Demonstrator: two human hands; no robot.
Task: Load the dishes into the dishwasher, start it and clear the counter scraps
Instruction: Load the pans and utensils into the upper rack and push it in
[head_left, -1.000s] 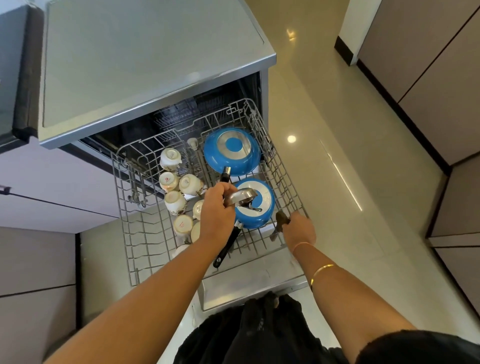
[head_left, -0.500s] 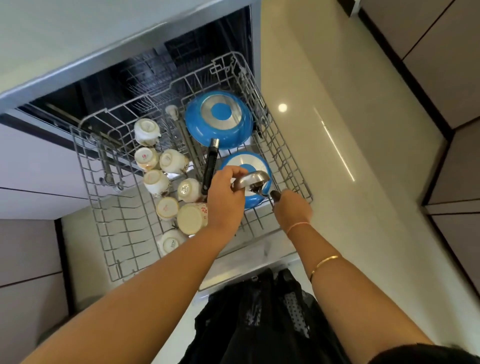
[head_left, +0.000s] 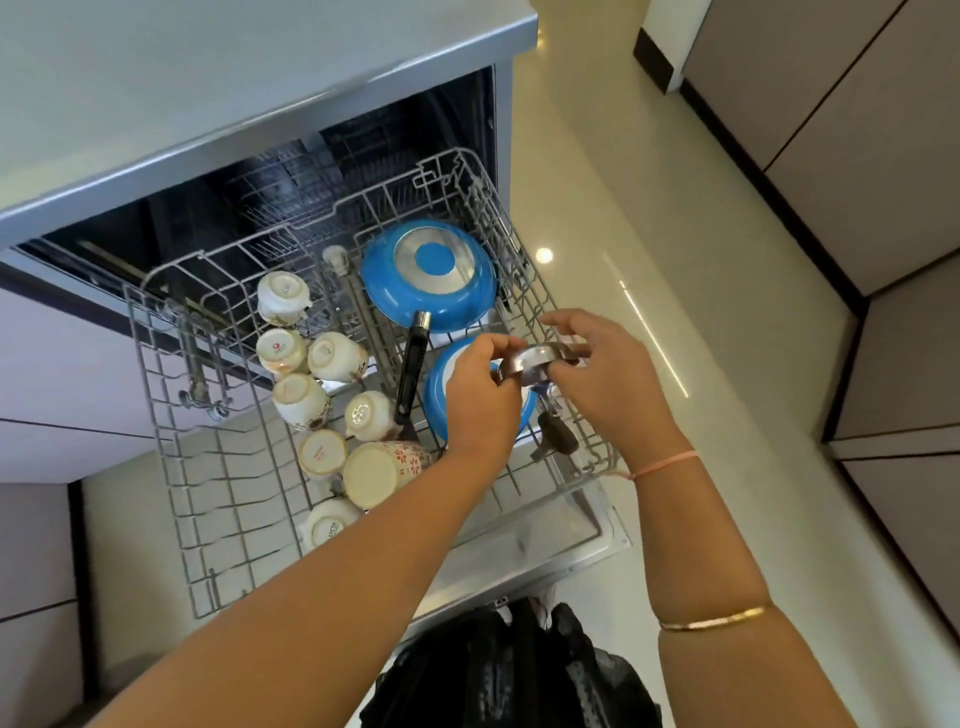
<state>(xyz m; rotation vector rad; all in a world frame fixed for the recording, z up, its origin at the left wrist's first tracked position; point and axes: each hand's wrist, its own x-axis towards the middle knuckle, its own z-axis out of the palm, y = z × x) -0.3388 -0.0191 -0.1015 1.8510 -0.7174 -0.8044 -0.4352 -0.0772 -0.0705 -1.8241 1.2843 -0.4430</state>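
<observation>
The grey wire dishwasher rack (head_left: 156, 395) is pulled out over the open door. Several white cups (head_left: 301, 400) lie upside down on its left half. A blue pan (head_left: 431, 275) rests upside down at the back right, its black handle (head_left: 413, 364) pointing toward me. A second blue pan (head_left: 441, 400) sits nearer, partly hidden by my hands. My left hand (head_left: 480, 400) and my right hand (head_left: 602, 374) both grip a small steel bowl (head_left: 532, 361) above that second pan. A dark-handled utensil (head_left: 556, 434) lies in the rack below my right hand.
The grey countertop (head_left: 208, 78) overhangs the dishwasher opening. The open door (head_left: 545, 551) juts out in front of my legs. Glossy cream floor (head_left: 675, 260) spreads to the right, bounded by brown cabinet fronts (head_left: 857, 156). The rack's front left part holds nothing.
My right hand has let go of the dark-handled utensil, which now lies in the rack, and has come up to hold the steel bowl together with my left hand.
</observation>
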